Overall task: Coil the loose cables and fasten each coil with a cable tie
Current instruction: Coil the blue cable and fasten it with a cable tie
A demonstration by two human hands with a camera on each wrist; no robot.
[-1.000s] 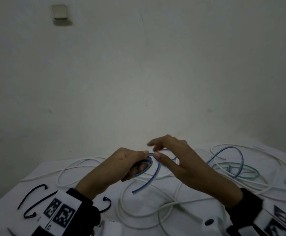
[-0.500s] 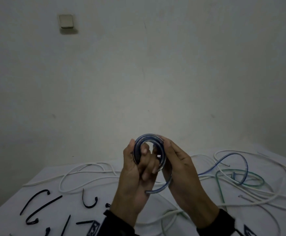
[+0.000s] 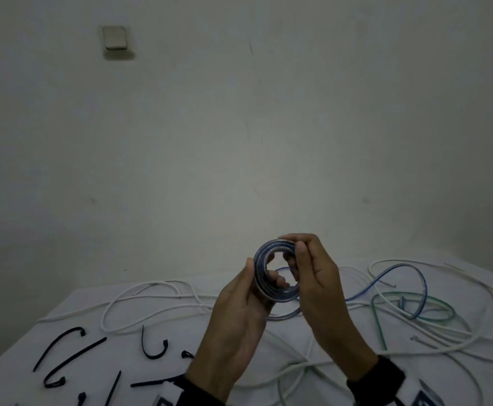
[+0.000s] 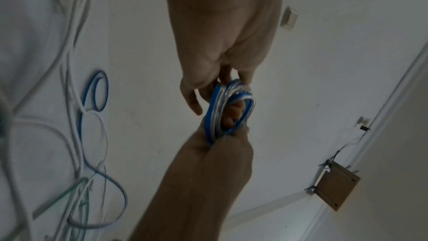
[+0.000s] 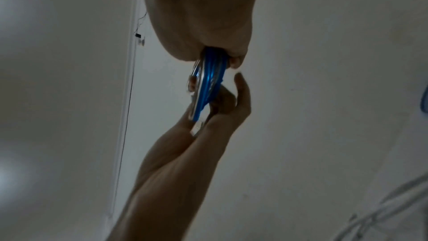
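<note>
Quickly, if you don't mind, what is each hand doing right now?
Left hand: holds the blue cable coil, fingers through its middle.
Right hand: pinches the coil's upper right side.

Ties (image 3: 72, 351) left — cables (image 3: 433, 326) right, seemingly

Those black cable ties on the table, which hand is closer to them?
Left. The left hand is up above the table holding the blue coil, just right of the black cable ties. The right hand holds the coil's far side, farther away.
</note>
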